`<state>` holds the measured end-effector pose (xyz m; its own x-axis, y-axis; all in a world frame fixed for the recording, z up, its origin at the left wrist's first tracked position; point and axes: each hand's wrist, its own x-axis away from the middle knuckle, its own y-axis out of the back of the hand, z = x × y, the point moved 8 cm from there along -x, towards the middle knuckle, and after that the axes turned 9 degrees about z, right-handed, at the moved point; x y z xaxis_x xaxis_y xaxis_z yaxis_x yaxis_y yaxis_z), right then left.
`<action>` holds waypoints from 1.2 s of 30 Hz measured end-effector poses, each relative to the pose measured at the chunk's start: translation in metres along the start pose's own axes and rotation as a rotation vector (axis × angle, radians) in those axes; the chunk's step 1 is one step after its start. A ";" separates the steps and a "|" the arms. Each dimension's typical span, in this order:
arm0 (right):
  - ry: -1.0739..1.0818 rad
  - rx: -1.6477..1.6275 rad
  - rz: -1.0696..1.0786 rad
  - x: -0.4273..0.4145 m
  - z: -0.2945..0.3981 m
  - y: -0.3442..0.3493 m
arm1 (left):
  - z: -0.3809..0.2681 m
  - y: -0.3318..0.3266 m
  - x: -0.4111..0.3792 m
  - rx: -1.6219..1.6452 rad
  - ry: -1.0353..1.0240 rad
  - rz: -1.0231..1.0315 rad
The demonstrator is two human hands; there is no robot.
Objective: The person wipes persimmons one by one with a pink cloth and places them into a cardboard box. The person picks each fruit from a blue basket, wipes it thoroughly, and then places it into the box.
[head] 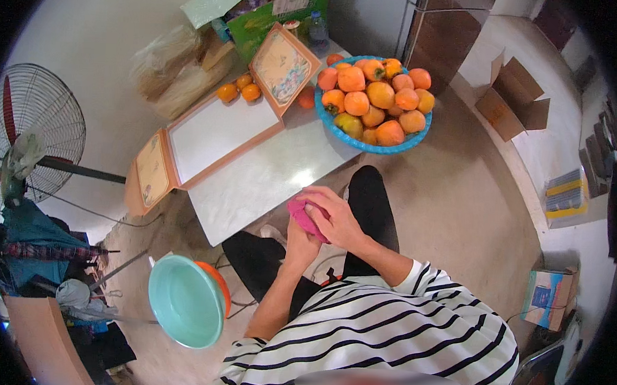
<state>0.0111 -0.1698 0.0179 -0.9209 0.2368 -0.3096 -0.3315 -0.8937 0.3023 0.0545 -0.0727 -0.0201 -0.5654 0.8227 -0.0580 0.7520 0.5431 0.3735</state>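
Note:
My right hand (338, 217) presses a bunched pink cloth (303, 218) from above, its fingers curled over the cloth. Beneath it, my left hand (302, 248) supports the same cloth. Whether something is wrapped inside is hidden by the folds and fingers. Both hands are over my lap, just off the near edge of a white table (260, 185). On that table lies an opened printed cardboard box (223, 137) with a white inside and flaps spread at both ends. Several orange persimmons (250, 92) sit by its far edge. A blue basket (372, 148) heaped with persimmons (380, 95) stands to the right.
A turquoise basin (185, 300) rests on an orange one (219, 286) at lower left. A large fan (42, 134) stands at the left. Behind the box are a plastic bottle (318, 33) and a green carton (275, 15). An opened cardboard box (514, 101) sits at upper right.

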 end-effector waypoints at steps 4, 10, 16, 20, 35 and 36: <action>-0.246 -0.136 -0.102 0.003 -0.033 0.002 | -0.015 0.010 0.000 -0.129 0.050 -0.067; -0.594 -1.072 -0.193 0.026 -0.110 -0.019 | -0.024 0.012 0.005 -0.182 -0.083 -0.100; -0.733 -1.394 -0.324 0.040 -0.116 -0.004 | -0.023 0.022 0.006 -0.208 -0.037 -0.129; -0.172 -0.427 -0.019 0.010 -0.032 0.014 | -0.011 0.017 0.004 -0.162 0.056 -0.134; -0.893 -1.138 -0.059 0.054 -0.136 -0.035 | -0.022 0.007 0.006 0.005 -0.113 0.001; -0.938 -1.099 -0.147 0.063 -0.140 -0.035 | -0.010 0.004 0.005 0.246 -0.048 -0.016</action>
<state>-0.0067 -0.1770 -0.1380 -0.8287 0.1225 0.5461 -0.5085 -0.5724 -0.6433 0.0513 -0.0678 -0.0092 -0.5653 0.8177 -0.1082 0.8065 0.5755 0.1355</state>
